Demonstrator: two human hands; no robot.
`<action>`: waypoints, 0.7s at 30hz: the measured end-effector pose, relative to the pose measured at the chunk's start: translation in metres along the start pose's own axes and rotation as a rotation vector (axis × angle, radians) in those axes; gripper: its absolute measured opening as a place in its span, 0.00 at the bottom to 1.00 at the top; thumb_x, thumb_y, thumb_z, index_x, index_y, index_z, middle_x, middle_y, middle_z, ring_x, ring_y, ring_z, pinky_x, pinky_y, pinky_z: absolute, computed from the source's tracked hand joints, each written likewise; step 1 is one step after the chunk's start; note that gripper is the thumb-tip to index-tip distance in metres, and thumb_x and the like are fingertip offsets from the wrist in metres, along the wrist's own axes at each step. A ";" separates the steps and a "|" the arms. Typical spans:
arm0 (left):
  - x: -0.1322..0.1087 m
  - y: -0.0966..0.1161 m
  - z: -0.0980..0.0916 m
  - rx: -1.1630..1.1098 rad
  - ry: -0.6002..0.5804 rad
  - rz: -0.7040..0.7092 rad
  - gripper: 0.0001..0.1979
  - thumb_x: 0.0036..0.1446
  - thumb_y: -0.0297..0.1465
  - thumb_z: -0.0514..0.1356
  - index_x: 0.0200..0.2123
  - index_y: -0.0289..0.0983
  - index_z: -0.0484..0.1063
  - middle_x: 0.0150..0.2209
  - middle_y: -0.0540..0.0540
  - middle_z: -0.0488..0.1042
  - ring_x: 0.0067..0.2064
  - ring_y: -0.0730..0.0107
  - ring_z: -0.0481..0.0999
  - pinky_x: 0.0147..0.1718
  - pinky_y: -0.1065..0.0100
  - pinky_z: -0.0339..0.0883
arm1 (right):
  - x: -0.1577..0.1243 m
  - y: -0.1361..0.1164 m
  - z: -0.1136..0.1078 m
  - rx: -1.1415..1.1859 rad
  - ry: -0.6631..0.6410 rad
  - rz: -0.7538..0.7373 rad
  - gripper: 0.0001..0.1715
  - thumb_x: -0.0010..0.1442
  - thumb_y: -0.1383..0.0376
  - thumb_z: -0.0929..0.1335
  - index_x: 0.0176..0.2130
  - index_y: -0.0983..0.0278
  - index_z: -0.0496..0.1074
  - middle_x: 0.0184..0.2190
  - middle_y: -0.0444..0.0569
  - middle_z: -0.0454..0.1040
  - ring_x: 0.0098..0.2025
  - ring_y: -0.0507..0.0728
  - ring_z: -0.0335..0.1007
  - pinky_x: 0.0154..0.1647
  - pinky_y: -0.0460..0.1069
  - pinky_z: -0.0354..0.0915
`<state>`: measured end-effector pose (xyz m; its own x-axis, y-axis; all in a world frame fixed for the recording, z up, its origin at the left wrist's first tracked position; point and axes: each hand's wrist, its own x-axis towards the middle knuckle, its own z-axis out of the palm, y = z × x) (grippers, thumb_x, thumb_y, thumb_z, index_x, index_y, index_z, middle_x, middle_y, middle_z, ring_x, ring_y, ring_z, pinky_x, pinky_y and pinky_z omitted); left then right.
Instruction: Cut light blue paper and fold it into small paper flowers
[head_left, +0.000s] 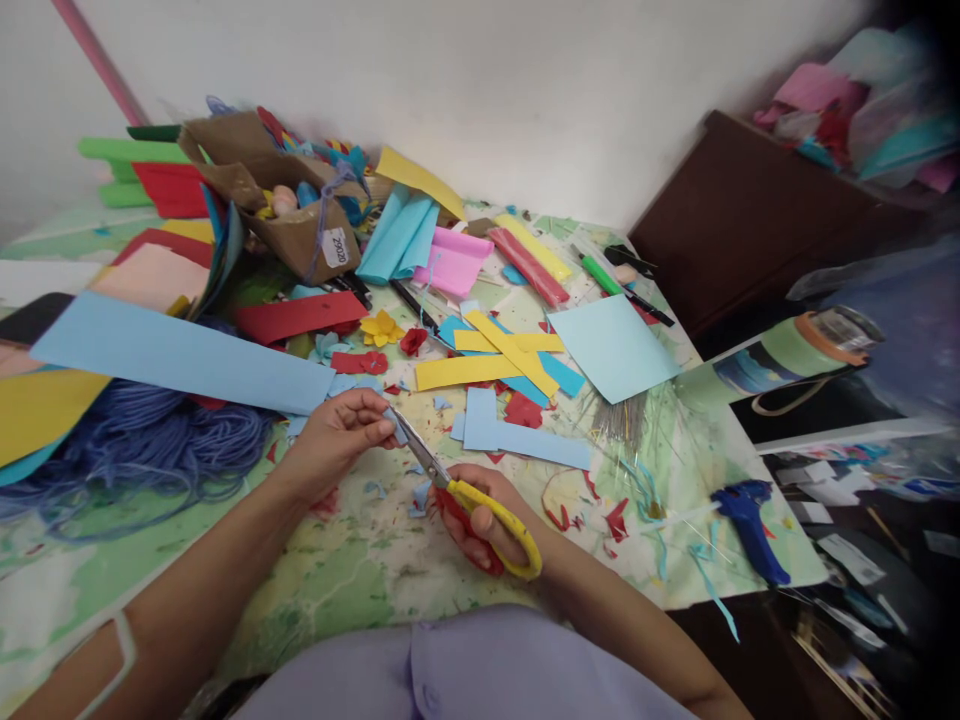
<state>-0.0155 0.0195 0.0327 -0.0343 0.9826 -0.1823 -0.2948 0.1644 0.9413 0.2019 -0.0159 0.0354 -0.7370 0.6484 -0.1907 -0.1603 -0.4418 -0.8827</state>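
My right hand (484,515) grips yellow-and-red scissors (495,525), thumb through the yellow handle. Their blades point up and left and reach a small light blue paper piece (397,428) pinched between the fingertips of my left hand (341,440). How far the blades are parted is hard to see. Behind my left hand lies a long light blue strip (187,355). Beyond the scissors are light blue paper strips (525,440), crossed yellow strips (502,350), a yellow paper flower (382,328) and a small red flower (413,341).
Blue yarn (165,440) lies at the left, below a brown paper bag (277,190). To the right are a pale blue sheet (615,345), thin wires (626,425), a tumbler (780,355) and a blue glue gun (750,525) by the table edge. Paper scraps litter the middle.
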 end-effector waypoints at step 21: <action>-0.016 -0.019 0.023 -0.078 -0.049 -0.162 0.18 0.36 0.25 0.72 0.34 0.35 0.73 0.25 0.52 0.74 0.26 0.79 0.73 0.26 0.79 0.67 | 0.010 0.001 -0.003 -0.154 0.505 -0.107 0.32 0.42 0.58 0.76 0.43 0.62 0.62 0.22 0.36 0.66 0.16 0.46 0.58 0.15 0.43 0.57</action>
<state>0.0129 0.0021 0.0240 0.0651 0.9473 -0.3136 -0.3662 0.3150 0.8756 0.1962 -0.0082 0.0313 -0.3087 0.9189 -0.2458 -0.0905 -0.2856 -0.9541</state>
